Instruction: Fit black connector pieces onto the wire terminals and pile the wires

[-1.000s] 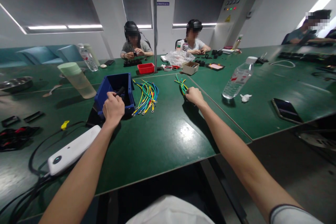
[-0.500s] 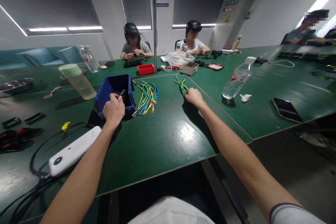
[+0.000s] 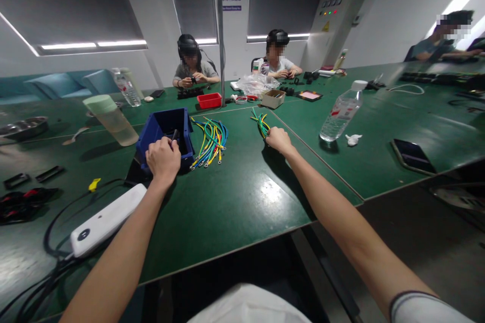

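Note:
At the front of a blue plastic bin (image 3: 145, 133), my left hand (image 3: 163, 158) is closed around a small black cylindrical piece (image 3: 175, 135), whose end sticks up past the fingers. Further right, my right hand (image 3: 279, 140) is closed on a small bunch of green and yellow wires (image 3: 259, 121); their far ends fan out beyond the knuckles and the rest is hidden under the hand. Between the two hands lies a loose pile of wires (image 3: 210, 141) in blue, green and yellow, with metal ring terminals at the near ends. The bin's inside is mostly dark.
A white power bank-like device (image 3: 108, 219) with black cables lies by my left forearm. A cloudy bottle (image 3: 113, 121) stands left of the bin. To the right are a water bottle (image 3: 341, 113) and a phone (image 3: 413, 155). Across the table, two people work near a red tray (image 3: 209, 101).
My left hand has shifted very slightly at the bin's front edge, with the black piece more upright. My right hand stays on the wires.

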Motion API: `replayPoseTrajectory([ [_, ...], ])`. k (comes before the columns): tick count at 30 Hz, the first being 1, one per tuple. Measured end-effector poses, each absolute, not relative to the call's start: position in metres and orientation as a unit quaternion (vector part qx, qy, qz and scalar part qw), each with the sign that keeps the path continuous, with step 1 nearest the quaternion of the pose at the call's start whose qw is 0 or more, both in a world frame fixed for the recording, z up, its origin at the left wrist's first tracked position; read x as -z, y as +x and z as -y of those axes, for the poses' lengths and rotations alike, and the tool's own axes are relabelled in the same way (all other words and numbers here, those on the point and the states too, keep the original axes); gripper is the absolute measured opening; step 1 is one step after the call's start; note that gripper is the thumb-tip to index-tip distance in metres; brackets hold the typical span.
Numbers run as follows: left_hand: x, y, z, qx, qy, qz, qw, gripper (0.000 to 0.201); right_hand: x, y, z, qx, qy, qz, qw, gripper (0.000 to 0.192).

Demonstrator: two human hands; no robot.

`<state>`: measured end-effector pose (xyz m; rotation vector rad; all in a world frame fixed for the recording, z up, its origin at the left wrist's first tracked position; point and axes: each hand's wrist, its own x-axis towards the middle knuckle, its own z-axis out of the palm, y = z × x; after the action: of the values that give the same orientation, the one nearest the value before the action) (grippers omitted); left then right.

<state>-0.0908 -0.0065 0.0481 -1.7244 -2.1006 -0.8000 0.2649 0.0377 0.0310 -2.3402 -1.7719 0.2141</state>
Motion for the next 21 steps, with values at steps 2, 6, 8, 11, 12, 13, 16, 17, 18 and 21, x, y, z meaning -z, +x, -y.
replayPoseTrajectory([
  [2, -0.052, -0.089, 0.008, 0.314, -0.604, 0.715, 0.157, 0.025, -0.032, 0.265, -0.037, -0.079, -0.793, 0.596, 0.1, 0.034],
  [6, -0.056, -0.083, 0.014, 0.419, -0.609, 0.665, 0.111, 0.019, -0.033, 0.264, -0.035, -0.084, -0.793, 0.595, 0.105, 0.034],
  [8, -0.056, -0.076, 0.02, 0.457, -0.608, 0.645, 0.074, 0.017, -0.033, 0.264, -0.034, -0.082, -0.791, 0.597, 0.105, 0.033],
  [11, -0.057, -0.059, 0.034, 0.503, -0.624, 0.598, 0.02, 0.011, -0.033, 0.264, -0.034, -0.082, -0.791, 0.598, 0.104, 0.031],
  [12, -0.058, -0.051, 0.04, 0.524, -0.64, 0.561, 0.007, 0.011, -0.033, 0.264, -0.034, -0.082, -0.791, 0.598, 0.103, 0.031],
  [13, -0.06, -0.042, 0.045, 0.545, -0.66, 0.517, 0.0, 0.013, -0.033, 0.264, -0.034, -0.081, -0.79, 0.599, 0.103, 0.03],
  [16, -0.072, -0.01, 0.065, 0.563, -0.73, 0.388, -0.01, 0.019, -0.032, 0.264, -0.035, -0.079, -0.789, 0.6, 0.103, 0.03],
  [17, -0.078, 0.003, 0.072, 0.559, -0.756, 0.34, -0.013, 0.019, -0.032, 0.264, -0.035, -0.079, -0.789, 0.6, 0.104, 0.03],
  [18, -0.085, 0.016, 0.08, 0.554, -0.783, 0.281, -0.013, 0.019, -0.031, 0.264, -0.035, -0.079, -0.789, 0.6, 0.105, 0.03],
  [21, -0.114, 0.053, 0.107, 0.52, -0.849, 0.093, 0.011, 0.018, -0.03, 0.263, -0.034, -0.078, -0.79, 0.599, 0.108, 0.031],
])
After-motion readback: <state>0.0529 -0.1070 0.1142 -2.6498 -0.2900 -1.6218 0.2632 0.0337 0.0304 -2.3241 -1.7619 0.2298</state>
